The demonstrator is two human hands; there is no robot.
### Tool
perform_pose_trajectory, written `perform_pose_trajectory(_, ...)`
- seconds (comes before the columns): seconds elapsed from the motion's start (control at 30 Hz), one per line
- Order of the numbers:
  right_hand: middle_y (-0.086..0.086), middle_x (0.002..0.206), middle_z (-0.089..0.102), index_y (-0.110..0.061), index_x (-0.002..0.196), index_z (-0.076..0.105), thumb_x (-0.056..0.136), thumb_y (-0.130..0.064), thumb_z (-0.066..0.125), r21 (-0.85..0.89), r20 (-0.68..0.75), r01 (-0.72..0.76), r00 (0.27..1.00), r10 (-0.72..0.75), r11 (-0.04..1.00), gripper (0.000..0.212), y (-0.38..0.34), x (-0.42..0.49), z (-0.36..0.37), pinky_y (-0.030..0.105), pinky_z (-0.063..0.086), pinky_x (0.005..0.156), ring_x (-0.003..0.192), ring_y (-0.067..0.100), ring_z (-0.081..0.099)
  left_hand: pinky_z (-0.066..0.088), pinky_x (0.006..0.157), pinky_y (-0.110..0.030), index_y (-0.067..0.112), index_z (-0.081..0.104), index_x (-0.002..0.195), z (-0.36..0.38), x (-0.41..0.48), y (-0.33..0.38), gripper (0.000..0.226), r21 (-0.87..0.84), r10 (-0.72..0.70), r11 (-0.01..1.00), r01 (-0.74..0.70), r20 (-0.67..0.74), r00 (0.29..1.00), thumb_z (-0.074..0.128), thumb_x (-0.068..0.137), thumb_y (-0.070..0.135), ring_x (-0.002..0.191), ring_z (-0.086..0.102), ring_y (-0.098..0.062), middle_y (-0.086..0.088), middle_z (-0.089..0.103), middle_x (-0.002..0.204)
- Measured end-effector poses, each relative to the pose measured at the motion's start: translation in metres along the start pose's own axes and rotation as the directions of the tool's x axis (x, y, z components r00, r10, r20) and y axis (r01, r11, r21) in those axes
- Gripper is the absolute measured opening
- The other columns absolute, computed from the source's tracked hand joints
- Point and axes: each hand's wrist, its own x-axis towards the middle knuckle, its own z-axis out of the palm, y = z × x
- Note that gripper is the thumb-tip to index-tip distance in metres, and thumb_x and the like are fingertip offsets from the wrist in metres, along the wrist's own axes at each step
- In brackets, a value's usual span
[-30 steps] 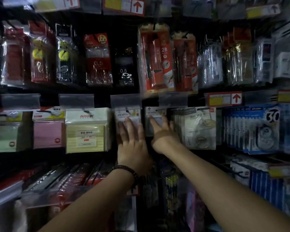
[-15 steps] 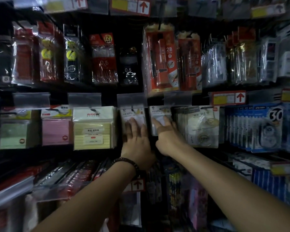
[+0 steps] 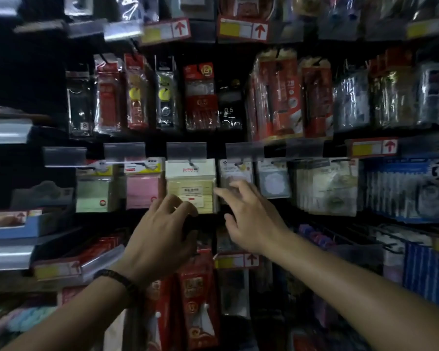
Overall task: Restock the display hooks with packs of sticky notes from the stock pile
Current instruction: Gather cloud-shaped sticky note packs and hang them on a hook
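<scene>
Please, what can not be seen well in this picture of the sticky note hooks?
Head view:
Stock pile: outside the frame.
Yellow pack lower edge: partly hidden by the left hand.
Small white pack: partly behind the right hand; print blurred.
Whether either hand touches a pack: unclear, dim and blurred.

sticky-note packs (image 3: 190, 188) on display hooks (image 3: 192, 162)

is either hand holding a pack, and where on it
Neither. The left hand is loose-fingered at the lower edge of the yellow pack; the right hand reaches spread toward the white pack. Contact cannot be told.
</scene>
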Motion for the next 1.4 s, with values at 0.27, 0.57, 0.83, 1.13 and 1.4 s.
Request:
perform_pose_trajectory(0.27,0.020,0.168,-0.036,-0.051,0.164,-0.015,0.102,-0.046,0.063,-0.179,0.053,-0.082,0.994,0.092,0.981,0.100,-0.076,0.030,0.042,0.070,0.011,0.127,0.158,0.052,-0.018,0.026,0.127,-0.065,0.034,0.010,0.169,0.008,-0.007,-0.077,0.099,0.147,-0.226,0.966,0.213,0.081,0.971,0.070,0.092,0.053,0.158,0.008,-0.056,-0.032,0.004,0.172)
perform_pose_trajectory(0.57,0.018,0.165,-0.043,-0.055,0.160,-0.015,0.103,-0.046,0.061,-0.155,0.176,-0.191,0.960,0.217,0.969,0.096,-0.089,0.056,0.065,0.075,0.006,0.124,0.156,0.049,-0.030,0.030,0.124,-0.066,0.040,-0.019,0.166,0.028,0.018,-0.108,0.109,0.184,-0.215,0.964,0.193,0.104,0.971,0.051,0.087,0.067,0.159,0.001,-0.058,-0.025,-0.026,0.172)
perform_pose_trajectory(0.83,0.018,0.168,-0.039,-0.055,0.162,-0.016,0.104,-0.043,0.056,-0.255,0.246,-0.206,0.931,0.270,0.945,0.093,-0.067,0.093,0.084,0.065,-0.005,0.129,0.156,0.046,-0.033,0.044,0.112,-0.063,0.042,-0.018,0.165,0.046,0.042,-0.105,0.111,0.143,-0.282,0.954,0.263,0.136,0.950,0.064,0.092,0.055,0.157,0.015,-0.057,-0.016,-0.036,0.170)
perform_pose_trajectory(1.13,0.012,0.152,-0.061,-0.059,0.156,-0.027,0.098,-0.027,0.067,-0.262,0.238,-0.193,0.937,0.257,0.946,0.115,-0.054,0.091,0.103,0.058,-0.012,0.130,0.149,0.041,-0.046,0.044,0.113,-0.064,0.040,-0.001,0.163,0.072,0.084,-0.117,0.101,0.178,-0.370,0.927,0.331,0.269,0.889,0.072,0.092,0.044,0.158,0.010,-0.054,-0.013,-0.037,0.169)
perform_pose_trajectory(1.4,0.011,0.157,-0.056,-0.061,0.156,-0.024,0.096,-0.032,0.067,-0.250,0.256,-0.184,0.934,0.248,0.951,0.113,-0.051,0.092,0.098,0.056,-0.008,0.131,0.151,0.040,-0.043,0.041,0.117,-0.063,0.041,-0.004,0.164,0.081,0.098,-0.122,0.105,0.163,-0.387,0.922,0.352,0.312,0.868,0.071,0.091,0.047,0.160,0.006,-0.052,-0.012,-0.040,0.168)
